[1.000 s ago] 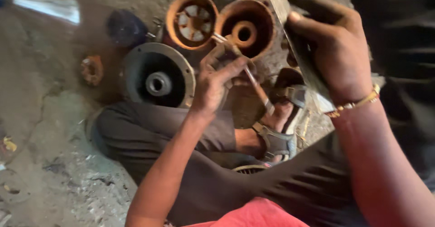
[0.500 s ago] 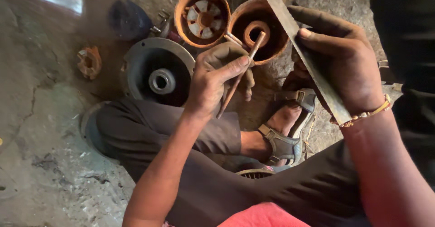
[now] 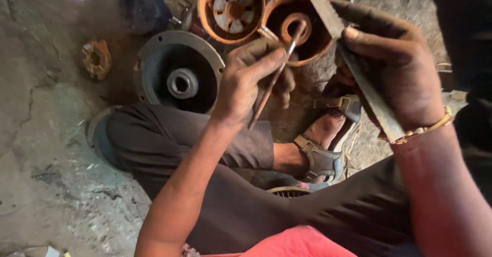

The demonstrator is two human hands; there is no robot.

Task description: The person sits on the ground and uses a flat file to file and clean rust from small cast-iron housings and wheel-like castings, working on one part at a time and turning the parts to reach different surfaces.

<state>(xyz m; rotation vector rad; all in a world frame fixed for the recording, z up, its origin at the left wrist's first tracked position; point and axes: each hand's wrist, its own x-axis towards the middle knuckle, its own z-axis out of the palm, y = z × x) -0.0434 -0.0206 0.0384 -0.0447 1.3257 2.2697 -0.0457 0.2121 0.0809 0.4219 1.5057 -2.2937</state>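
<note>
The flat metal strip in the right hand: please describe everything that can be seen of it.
The flat metal strip is long, narrow and dull grey, with a worn, dirty surface. It runs diagonally from the top edge of the picture, above the rusty round housing, down to the wrist. The right hand grips its middle, fingers wrapped across it. Both ends stick out free.

**Rust, Grime and Worn Metal on a Workshop Floor**

The left hand grips a thin, dull metal rod; the right hand holds a flat, tarnished steel strip. Beyond them lie two rough, rust-orange round metal housings, beside a matt grey cast-metal cover on cracked, gritty concrete.
</note>
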